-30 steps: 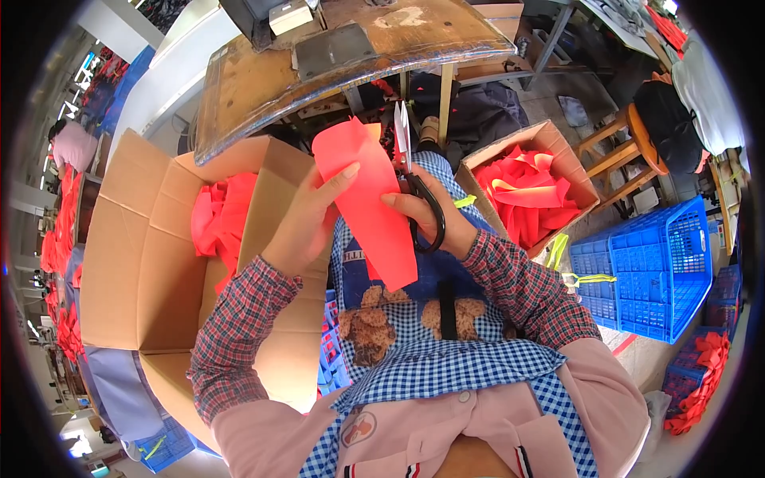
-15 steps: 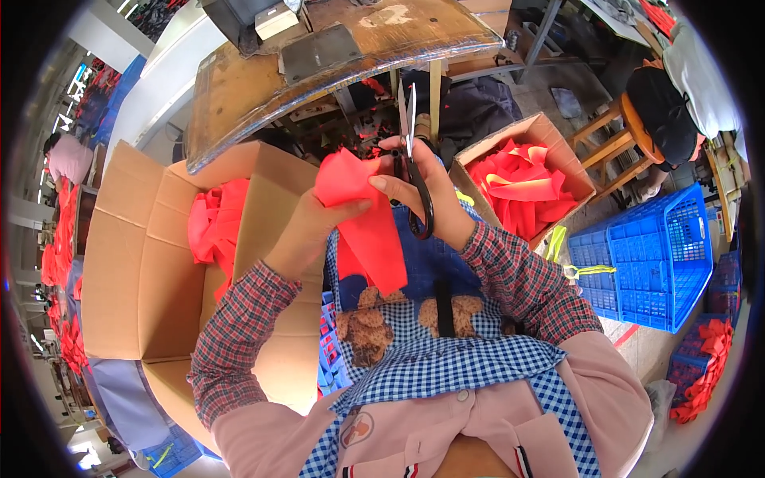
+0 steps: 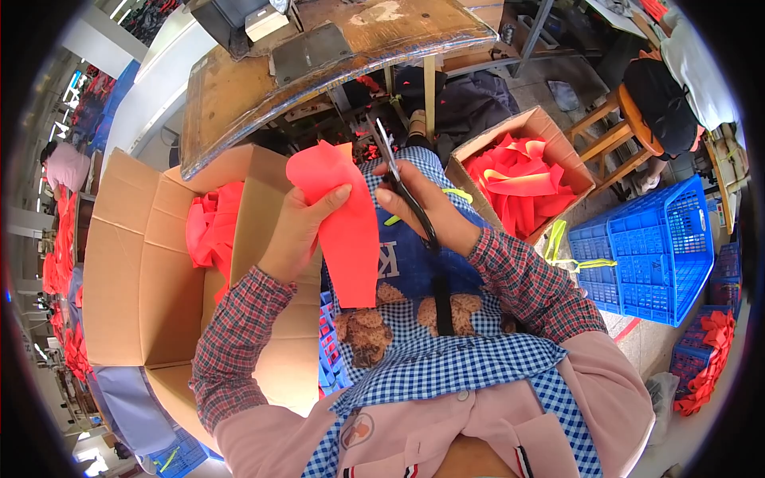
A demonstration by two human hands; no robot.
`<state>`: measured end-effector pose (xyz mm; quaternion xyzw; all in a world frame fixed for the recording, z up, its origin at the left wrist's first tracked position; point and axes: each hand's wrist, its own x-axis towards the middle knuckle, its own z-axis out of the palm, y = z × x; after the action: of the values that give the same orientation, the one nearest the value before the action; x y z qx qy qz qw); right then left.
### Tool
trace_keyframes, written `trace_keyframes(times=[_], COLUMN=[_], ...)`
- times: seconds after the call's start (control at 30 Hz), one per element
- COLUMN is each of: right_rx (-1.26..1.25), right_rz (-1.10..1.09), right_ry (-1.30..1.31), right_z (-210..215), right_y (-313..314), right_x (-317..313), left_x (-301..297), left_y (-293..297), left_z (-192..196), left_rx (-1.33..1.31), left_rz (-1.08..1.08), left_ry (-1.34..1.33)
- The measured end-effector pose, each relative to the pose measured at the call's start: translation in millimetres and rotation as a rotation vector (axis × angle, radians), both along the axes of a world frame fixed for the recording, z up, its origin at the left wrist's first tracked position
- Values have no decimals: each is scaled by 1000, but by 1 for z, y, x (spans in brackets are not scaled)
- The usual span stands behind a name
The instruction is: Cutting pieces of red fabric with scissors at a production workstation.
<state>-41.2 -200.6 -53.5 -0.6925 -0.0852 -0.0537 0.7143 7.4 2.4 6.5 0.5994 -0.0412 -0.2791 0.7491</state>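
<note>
**Red fabric piece held beside parted scissors**

At the left, a large open cardboard carton (image 3: 119,255) is seen, with a heap of red cut pieces (image 3: 213,227) lying inside. In front of the carton's right side, a red fabric piece (image 3: 348,231) is gripped by the left hand (image 3: 301,227): the thumb is pressed on its front, and the other fingers are mostly hidden behind it. The piece is held up before the apron (image 3: 446,370). It is bright coral-red, smooth and matte, long in shape; its upper end is broad and curled over, and its lower end is cut almost straight.

On the blue-and-white checked apron, pale lettering is printed across a dark blue panel (image 3: 438,255), partly covered by the fabric. Brown bear figures are shown below it. On the pink shirt (image 3: 486,414), a round emblem (image 3: 357,430) is borne, too small to be read.

Just right of the fabric, black-handled scissors (image 3: 388,151) are held by the right hand (image 3: 434,203), with its fingers wrapped about the handles. The blades are pointed upward, apart from the cloth.

Further right, a smaller carton (image 3: 551,127) is filled with red strips (image 3: 518,179), beside a blue plastic crate (image 3: 637,255).
</note>
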Motion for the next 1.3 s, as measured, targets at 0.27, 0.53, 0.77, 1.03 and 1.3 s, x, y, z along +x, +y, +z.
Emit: trace_keyframes(times=[0.27, 0.53, 0.77, 1.03, 1.3], right_rx=[-19, -19, 36, 10, 33], right_rz=[108, 132, 139, 142, 122], right_ry=[80, 132, 133, 175, 136], right_z=[-17, -14, -16, -6, -13], right_y=[4, 6, 8, 6, 3], right_x=[-2, -2, -1, -5, -4], left_x=[4, 4, 4, 5, 6], left_y=[1, -1, -1, 1, 2], left_z=[-4, -8, -7, -8, -6], left_rx=[11, 37, 28, 51, 101], left_rz=[-12, -1, -25, -44, -49], left_ry=[-7, -38, -30, -45, -46])
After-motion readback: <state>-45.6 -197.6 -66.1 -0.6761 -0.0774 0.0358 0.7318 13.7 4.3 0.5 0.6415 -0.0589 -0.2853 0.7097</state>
